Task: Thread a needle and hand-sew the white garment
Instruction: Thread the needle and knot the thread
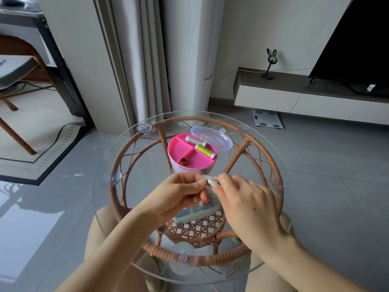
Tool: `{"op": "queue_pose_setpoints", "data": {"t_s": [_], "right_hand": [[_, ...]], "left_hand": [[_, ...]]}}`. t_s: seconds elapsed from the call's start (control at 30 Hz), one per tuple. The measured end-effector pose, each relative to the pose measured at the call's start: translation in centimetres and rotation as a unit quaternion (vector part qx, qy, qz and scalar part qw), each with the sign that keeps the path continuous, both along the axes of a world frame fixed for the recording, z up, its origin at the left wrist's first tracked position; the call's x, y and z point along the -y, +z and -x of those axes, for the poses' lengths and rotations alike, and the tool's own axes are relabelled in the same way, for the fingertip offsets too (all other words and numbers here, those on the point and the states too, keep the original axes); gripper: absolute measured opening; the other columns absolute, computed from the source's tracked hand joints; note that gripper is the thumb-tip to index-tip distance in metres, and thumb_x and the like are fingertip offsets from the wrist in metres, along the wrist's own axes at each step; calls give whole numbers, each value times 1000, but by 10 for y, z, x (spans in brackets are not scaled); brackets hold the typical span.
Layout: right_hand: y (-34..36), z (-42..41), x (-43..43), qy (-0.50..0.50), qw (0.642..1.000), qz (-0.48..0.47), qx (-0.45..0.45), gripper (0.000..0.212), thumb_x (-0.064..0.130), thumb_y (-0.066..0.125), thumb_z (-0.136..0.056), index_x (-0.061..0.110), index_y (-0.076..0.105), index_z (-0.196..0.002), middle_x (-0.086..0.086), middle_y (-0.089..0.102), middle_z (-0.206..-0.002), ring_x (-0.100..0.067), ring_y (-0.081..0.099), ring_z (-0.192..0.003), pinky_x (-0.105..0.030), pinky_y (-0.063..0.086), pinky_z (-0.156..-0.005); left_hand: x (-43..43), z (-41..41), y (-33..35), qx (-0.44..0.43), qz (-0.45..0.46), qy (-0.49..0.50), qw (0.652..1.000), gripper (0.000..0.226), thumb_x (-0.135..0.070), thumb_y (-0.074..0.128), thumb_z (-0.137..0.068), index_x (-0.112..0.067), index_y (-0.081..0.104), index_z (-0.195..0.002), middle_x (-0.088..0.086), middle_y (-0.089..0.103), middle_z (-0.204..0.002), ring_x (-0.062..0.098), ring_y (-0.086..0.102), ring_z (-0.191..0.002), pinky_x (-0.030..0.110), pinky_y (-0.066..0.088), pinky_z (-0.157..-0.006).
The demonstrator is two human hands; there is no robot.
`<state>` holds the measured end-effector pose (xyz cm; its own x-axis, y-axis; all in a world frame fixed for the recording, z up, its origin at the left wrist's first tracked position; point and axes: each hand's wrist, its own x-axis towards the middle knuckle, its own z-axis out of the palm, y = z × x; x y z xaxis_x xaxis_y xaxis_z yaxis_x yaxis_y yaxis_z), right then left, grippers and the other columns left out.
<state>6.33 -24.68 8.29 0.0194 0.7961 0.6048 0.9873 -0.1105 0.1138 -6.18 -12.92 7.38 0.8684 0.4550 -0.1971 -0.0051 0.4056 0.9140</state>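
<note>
My left hand (179,193) and my right hand (246,199) meet above the middle of the round glass table (101,199). The right hand pinches a small silver metal tool (211,180), and the left fingertips pinch something tiny right beside it, too small to make out. An orange thread spool (205,200) shows just under the left fingers. Beneath both hands lies a pale green box (195,214). Behind them stands a pink sewing box (190,154) holding a grey spool (195,140), a green spool (205,151) and a thimble (184,160). No white garment is in view.
The sewing box's clear lid (212,137) lies open behind it. The glass top sits on a wicker frame (275,171). My knees are under the near edge. A curtain, a TV bench with a television (362,43) and a bathroom scale (267,119) stand beyond.
</note>
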Motion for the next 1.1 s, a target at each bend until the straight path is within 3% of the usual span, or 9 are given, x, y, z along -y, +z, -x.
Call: {"op": "queue_pose_setpoints", "data": {"t_s": [0.27, 0.43, 0.5, 0.6, 0.73, 0.83, 0.93, 1.0, 1.1], "right_hand": [[-2, -1, 2, 5, 1000, -1, -10, 28, 30, 47, -96, 11, 61, -80, 2, 52, -55, -11, 43, -41, -17, 29, -39], [9, -5, 5, -20, 999, -19, -31, 27, 27, 44, -94, 11, 59, -79, 3, 50, -52, -8, 30, -42, -14, 19, -42], [20, -13, 4, -17, 997, -40, -68, 27, 28, 48, -95, 9, 59, -79, 3, 51, -51, -8, 30, -41, -10, 14, -43], [21, -23, -2, -4, 981, -14, -194, 26, 35, 52, -93, 10, 61, -94, 9, 55, -58, 0, 38, -40, -5, 23, -42], [-6, -54, -21, -98, 934, 108, -326, 34, 42, 50, -94, 19, 53, -118, 5, 67, -91, -3, 53, -65, -13, 33, -49], [-29, -93, -35, -172, 933, 167, -269, 25, 32, 51, -96, 16, 53, -115, -3, 68, -108, -20, 58, -86, -24, 35, -62], [-52, -117, -46, -200, 927, 220, -230, 22, 29, 53, -95, 15, 55, -112, -5, 67, -110, -26, 55, -101, -29, 37, -72], [-59, -123, -50, -197, 922, 246, -227, 26, 27, 54, -95, 12, 57, -117, -7, 62, -117, -27, 49, -109, -32, 36, -86], [-58, -124, -48, -185, 930, 223, -226, 39, 24, 57, -94, 14, 54, -131, -9, 55, -125, -28, 42, -118, -32, 33, -96]], "left_hand": [[5, -1, -3, -31, -103, 64, 992, 24, -1, 51, -92, -3, 63, -72, 4, 60, -57, 10, 54, -52, 15, 44, -56], [11, -1, -9, -66, -155, 65, 984, 33, 5, 54, -89, -10, 65, -63, 5, 59, -56, 12, 51, -53, 21, 41, -57], [15, 0, -16, -78, -152, 79, 982, 36, 2, 55, -90, -14, 68, -61, 5, 57, -57, 13, 48, -54, 22, 39, -57], [13, 3, -20, -80, -120, 116, 983, 27, -4, 52, -94, -8, 68, -72, -1, 56, -55, 9, 45, -53, 15, 36, -53], [2, 0, -16, -83, -82, 109, 987, 23, -6, 52, -93, -4, 68, -76, 1, 53, -56, 8, 42, -51, 12, 34, -49], [-7, -2, -13, -91, -79, 115, 986, 28, -7, 55, -92, -10, 72, -71, 12, 47, -72, 12, 38, -60, 19, 31, -58], [-12, -5, -8, -94, -92, 108, 985, 27, -6, 53, -93, -9, 71, -72, 9, 45, -66, 9, 37, -54, 15, 30, -52], [-13, -6, -5, -100, -103, 103, 984, 28, -6, 53, -93, -10, 70, -72, 4, 46, -60, 8, 36, -51, 14, 30, -49], [-16, -6, -6, -116, -122, 104, 980, 33, -7, 55, -93, -15, 73, -66, 11, 51, -68, 16, 40, -63, 23, 32, -61]]}}
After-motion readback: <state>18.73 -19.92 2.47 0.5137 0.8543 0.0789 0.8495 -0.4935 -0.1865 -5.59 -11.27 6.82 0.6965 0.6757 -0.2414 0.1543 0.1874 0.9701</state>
